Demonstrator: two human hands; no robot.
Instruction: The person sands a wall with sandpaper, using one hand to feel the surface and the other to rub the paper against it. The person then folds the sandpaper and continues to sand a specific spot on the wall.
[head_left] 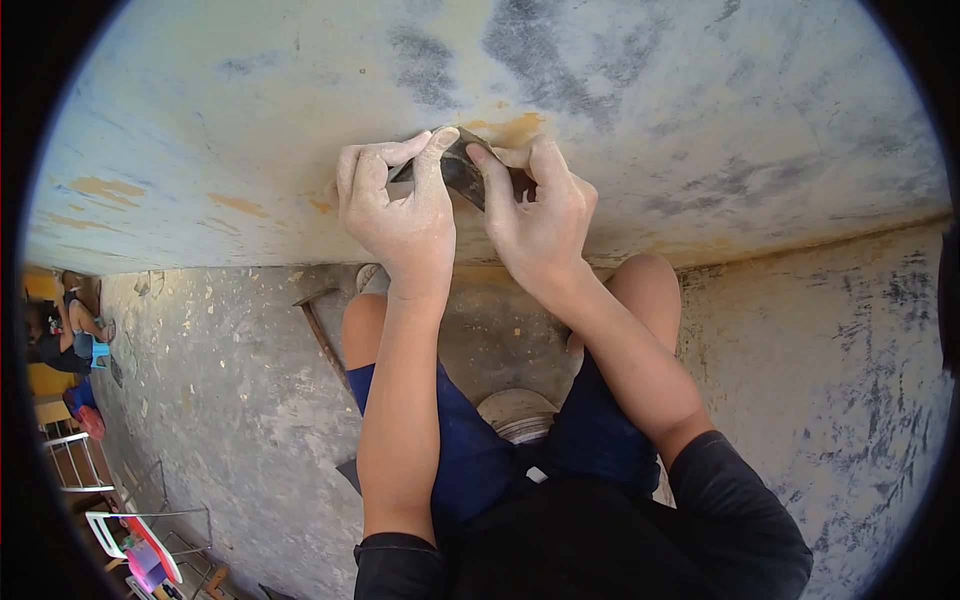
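My left hand (395, 205) and my right hand (540, 205), both coated in pale dust, pinch a dark, thin piece of sandpaper (463, 172) between thumbs and fingers. It bends in a curve from one hand to the other, and its ends are partly hidden by my fingers. Just behind it rises the wall (280, 130), whitish with grey patches and yellowish-brown stains. Both hands are close to the wall's surface, near an ochre stain above the sandpaper.
A hammer-like tool (322, 335) with a long handle lies on the grey floor (250, 380) beside my knee. Between my legs is a whitish bucket (518, 415). At far left, a person (75, 330) sits near a blue stool (98, 352); chairs (135, 540) stand below.
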